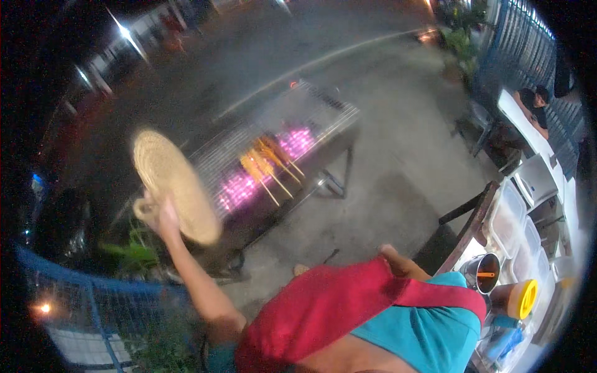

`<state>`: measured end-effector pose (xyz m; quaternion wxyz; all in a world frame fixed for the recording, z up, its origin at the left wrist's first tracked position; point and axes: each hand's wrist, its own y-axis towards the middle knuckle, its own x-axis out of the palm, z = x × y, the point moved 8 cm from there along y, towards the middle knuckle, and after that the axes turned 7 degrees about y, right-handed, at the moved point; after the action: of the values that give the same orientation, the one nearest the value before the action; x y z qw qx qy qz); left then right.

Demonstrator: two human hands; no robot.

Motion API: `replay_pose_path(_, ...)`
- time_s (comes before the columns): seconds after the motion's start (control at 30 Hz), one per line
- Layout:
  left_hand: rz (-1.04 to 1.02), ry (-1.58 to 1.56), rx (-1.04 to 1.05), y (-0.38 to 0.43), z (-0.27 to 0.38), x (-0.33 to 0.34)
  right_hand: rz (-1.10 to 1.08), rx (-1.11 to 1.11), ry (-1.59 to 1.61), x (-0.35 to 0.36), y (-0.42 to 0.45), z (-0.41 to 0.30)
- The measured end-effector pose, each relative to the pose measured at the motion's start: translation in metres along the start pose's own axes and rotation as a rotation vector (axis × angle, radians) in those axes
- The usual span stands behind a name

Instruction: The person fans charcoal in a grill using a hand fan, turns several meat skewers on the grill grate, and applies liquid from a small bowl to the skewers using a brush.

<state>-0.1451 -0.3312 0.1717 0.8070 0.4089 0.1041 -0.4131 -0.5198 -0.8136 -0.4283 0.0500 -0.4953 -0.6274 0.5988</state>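
Observation:
My left hand is closed on the looped handle of a round woven fan, held tilted at the left end of a long charcoal grill. Several skewers of food lie side by side across the middle of the grate, their bare sticks sticking out over the near edge. Coals glow pink on both sides of them. At the right of my red apron, my right hand is low and partly hidden by the cloth; whether it holds anything is unclear.
On my right a table bears plastic containers, a metal pot with an orange-handled utensil and a yellow-lidded jar. Farther off, a person sits at a white table. A blue fence and plants stand at the left.

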Motion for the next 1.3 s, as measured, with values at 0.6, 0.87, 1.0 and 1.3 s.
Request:
replay_pose_path(0.6,-0.449,-0.569,-0.246,-0.019,0.02,0.006,0.3,-0.267,0.735,-0.204,-0.128,-0.112)
replay_pose_path(0.87,-0.368,-0.333,-0.135,-0.022,0.023,0.003,1.217,-1.118,0.289,-0.468,-0.549,-0.263)
replay_pose_path(1.0,-0.338,-0.327,-0.188,-0.034,0.02,-0.009,1.46,-1.285,0.068,-0.446,-0.622,-0.285)
replay_pose_path(1.3,-0.376,-0.343,-0.121,-0.041,0.031,-0.012,1.568,-1.177,0.037,-0.425,-0.629,-0.261)
